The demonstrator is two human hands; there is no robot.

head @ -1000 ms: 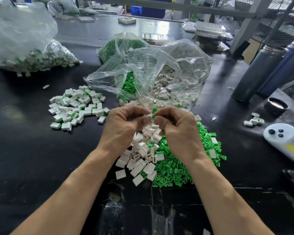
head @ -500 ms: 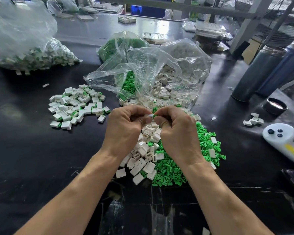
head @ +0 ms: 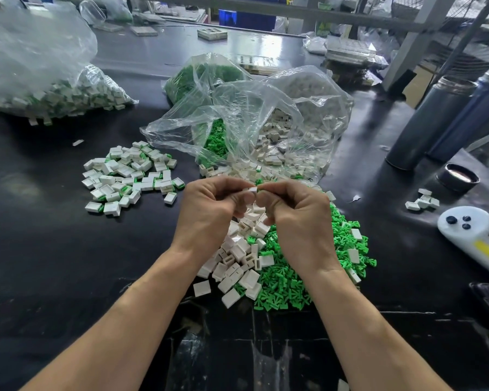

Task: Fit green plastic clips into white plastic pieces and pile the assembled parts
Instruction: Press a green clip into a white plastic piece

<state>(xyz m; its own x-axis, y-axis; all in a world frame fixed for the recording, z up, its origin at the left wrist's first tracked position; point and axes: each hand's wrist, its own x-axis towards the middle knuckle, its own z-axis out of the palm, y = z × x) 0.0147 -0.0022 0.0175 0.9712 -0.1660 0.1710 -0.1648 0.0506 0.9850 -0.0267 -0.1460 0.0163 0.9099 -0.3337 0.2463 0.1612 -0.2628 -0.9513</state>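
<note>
Both forearms come up from the near edge of the counter bare to as far back as can be seen, with no sleeve, cuff or glove on either. The left hand and the right hand are bare too, with nothing worn at the wrists or on the fingers that show. The thumbnails are short and plain. Tendons and knuckles stand out on the backs of both.

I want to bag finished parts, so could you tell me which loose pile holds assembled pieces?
The pile left of the hands: its white pieces show green edges.
</note>
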